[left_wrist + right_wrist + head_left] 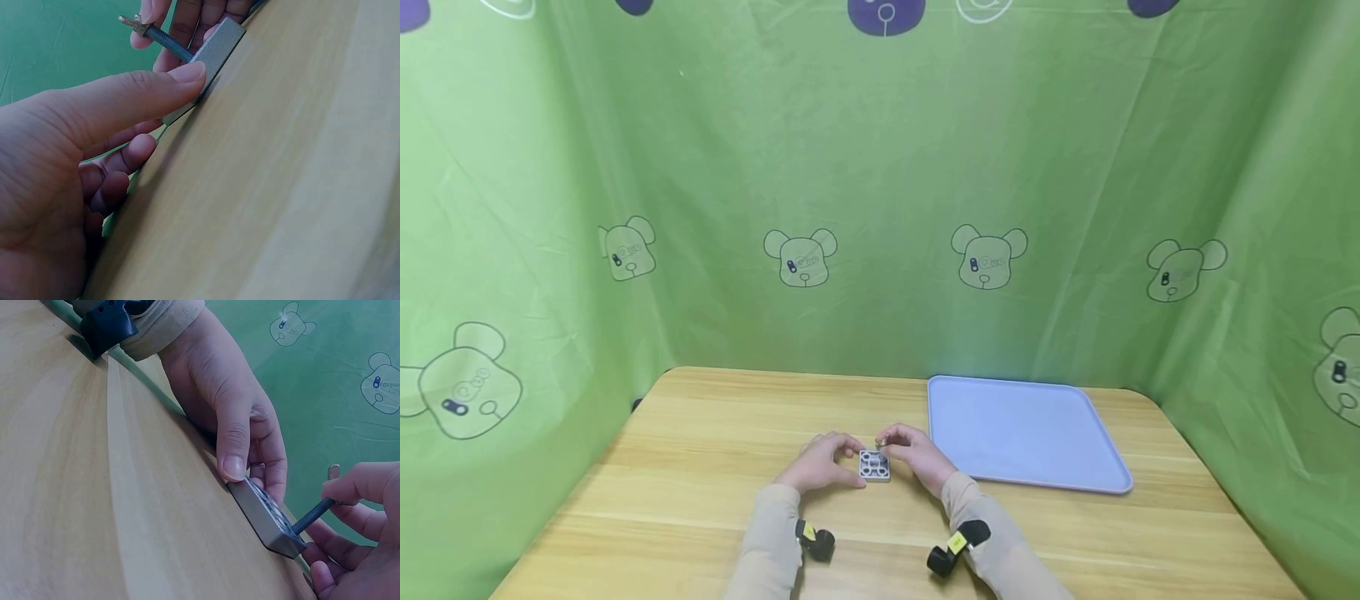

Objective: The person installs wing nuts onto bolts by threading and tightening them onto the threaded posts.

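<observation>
A small grey square block [874,477] with round recesses in its top face lies on the wooden table. My left hand [825,463] grips it from the left, the thumb pressed against its side in the left wrist view. A wing bolt [167,45] with a threaded grey shank and a brassy winged head stands tilted at one corner of the block, its tip right at the top face. My right hand [917,457] pinches the winged head between thumb and finger. In the right wrist view its other fingers curl beside the block's corner.
A pale blue tray [1018,433] lies on the table to the right, just beyond the right hand. Green curtains [880,150] with bear prints stand behind the table [737,417] and along both sides. Black wrist cameras [955,550] sit on both sleeves.
</observation>
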Available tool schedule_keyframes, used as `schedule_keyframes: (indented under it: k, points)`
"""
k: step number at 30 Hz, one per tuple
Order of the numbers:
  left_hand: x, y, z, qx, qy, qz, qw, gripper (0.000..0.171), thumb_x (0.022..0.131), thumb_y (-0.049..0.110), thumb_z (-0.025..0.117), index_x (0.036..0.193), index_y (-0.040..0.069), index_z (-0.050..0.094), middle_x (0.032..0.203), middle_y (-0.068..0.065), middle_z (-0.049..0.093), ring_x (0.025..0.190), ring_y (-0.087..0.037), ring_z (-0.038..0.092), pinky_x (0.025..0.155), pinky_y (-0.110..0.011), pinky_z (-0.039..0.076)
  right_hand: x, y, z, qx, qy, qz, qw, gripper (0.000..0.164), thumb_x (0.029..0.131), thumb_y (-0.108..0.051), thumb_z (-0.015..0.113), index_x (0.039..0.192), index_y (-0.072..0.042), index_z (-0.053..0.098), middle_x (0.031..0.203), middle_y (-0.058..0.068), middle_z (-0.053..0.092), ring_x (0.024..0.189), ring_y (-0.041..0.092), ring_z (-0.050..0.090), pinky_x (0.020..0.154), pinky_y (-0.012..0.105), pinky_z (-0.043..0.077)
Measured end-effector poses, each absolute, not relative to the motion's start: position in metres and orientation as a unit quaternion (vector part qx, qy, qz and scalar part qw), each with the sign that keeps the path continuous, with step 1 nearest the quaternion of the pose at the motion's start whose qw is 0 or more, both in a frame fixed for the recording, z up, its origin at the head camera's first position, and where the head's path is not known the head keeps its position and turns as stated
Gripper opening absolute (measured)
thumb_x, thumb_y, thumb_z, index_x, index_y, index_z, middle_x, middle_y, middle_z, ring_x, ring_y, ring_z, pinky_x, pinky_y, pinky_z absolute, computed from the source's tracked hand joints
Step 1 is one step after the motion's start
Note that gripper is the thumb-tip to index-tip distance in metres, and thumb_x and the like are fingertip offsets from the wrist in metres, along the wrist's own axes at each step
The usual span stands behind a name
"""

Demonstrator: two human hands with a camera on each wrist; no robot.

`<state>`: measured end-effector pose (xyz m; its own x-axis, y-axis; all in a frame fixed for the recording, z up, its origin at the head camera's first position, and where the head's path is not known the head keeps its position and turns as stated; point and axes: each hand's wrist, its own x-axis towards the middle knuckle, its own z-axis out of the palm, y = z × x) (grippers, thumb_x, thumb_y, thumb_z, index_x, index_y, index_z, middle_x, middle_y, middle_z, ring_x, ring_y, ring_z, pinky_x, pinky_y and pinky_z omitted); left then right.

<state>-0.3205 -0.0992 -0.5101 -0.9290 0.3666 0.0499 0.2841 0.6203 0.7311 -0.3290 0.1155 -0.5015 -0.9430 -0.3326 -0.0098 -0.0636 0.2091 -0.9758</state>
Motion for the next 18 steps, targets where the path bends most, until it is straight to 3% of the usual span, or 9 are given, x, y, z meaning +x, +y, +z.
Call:
schedule_keyframes:
  k: [8, 18]
  points:
    - [-0.3195, -0.0994, -0.5092, 0.175, 0.899, 0.398, 0.055, 0.053, 0.065, 0.035, 0.086, 0.113, 0.023, 0.067, 0.104, 0.002, 0.062, 0.098, -0.015, 0.048, 0.093, -0.047, 0.037, -0.3309, 0.1149, -0.5044, -0.114, 0.765, -0.626, 0.101, 0.024, 0.082, -0.007, 0.069, 0.103, 0.003, 0.061, 0.112, 0.013, 0.064, 0.103, 0.016, 0.056, 0.102, 0.042, 0.037]
    - [-0.3202, -0.0994, -0.5101, 0.177, 0.899, 0.397, 0.054, 0.052, 0.065, 0.036, 0.086, 0.112, 0.023, 0.067, 0.103, 0.003, 0.062, 0.098, -0.015, 0.048, 0.092, -0.046, 0.037, -0.3282, 0.1096, -0.5027, -0.089, 0.761, -0.637, 0.08, 0.027, 0.08, -0.005, 0.073, 0.102, 0.005, 0.059, 0.112, 0.018, 0.064, 0.096, 0.014, 0.056, 0.09, 0.028, 0.042]
